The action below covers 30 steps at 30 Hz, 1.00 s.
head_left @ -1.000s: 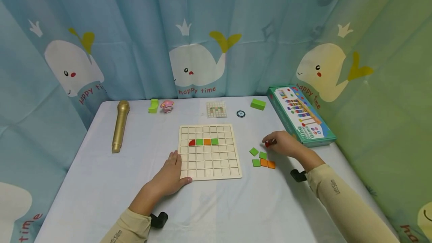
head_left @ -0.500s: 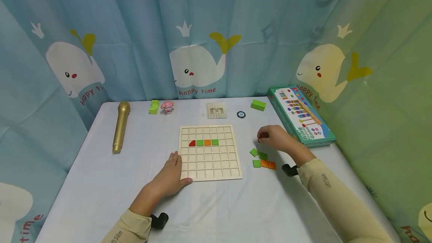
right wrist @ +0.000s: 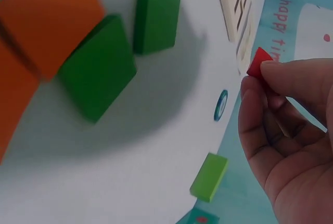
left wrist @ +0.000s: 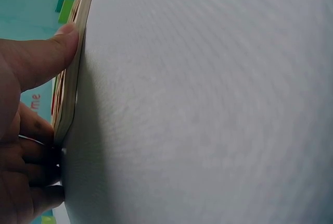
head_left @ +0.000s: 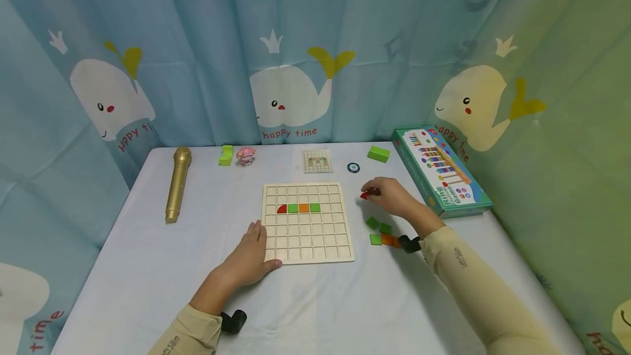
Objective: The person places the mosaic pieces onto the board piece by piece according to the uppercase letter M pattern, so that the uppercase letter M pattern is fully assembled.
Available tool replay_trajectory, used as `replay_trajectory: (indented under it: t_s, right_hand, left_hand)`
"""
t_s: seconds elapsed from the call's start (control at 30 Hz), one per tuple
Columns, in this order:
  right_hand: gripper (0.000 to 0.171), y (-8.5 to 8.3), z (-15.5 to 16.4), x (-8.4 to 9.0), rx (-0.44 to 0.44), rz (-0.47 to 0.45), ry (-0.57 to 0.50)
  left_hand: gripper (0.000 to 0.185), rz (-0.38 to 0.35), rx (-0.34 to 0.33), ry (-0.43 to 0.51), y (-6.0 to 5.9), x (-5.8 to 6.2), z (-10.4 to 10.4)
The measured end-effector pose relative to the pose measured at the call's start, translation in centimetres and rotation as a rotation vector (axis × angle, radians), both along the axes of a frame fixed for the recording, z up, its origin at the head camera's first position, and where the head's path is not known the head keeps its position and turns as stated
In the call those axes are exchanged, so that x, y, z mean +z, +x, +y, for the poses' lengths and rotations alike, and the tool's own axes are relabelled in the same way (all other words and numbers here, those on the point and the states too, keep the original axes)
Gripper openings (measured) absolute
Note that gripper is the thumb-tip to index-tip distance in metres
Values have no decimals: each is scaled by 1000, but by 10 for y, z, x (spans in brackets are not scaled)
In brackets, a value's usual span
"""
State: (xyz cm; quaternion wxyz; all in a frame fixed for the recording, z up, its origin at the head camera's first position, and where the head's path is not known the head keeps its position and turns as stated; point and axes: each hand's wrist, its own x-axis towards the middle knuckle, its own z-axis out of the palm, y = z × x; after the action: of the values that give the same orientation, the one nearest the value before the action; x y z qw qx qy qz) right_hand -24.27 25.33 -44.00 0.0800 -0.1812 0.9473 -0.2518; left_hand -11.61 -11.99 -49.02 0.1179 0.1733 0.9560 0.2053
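Observation:
My left hand rests at the near left corner of a wooden grid board, fingers straight along its left side and thumb on its front edge. The left wrist view shows that thumb against the board's side. On the grid, a red rounded tile, a green tile, an orange tile and another green tile form a row. Right of the board, my right hand pinches a small red tile between thumb and fingertips, raised over the table.
Loose green tiles and orange tiles lie right of the board. Behind it are a pattern card, a round chip and a green block. A game box lies right; a gold microphone and pink figurine left.
My right hand has moved left and a little away from me with the red tile, from above the loose tiles toward the board. My left hand has stayed on the board.

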Motion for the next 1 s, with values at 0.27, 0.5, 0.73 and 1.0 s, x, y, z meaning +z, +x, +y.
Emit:
replay_trajectory:
  t_s: [0.27,0.5,0.73,1.0]
  right_hand:
    - [6,-6,-18,-5,-11,-4,-39]
    - [3,-7,-33,-9,-18,-2,-43]
    - [5,-11,-47,-14,-10,1,-56]
    - [5,-11,-61,-18,-11,-57,-96]
  left_hand:
    - [92,-2,-1,16,1,1,0]
    - [92,3,-5,12,1,2,-1]
    - [92,13,-5,5,1,0,-1]
    - [92,17,-9,-8,0,0,-1]
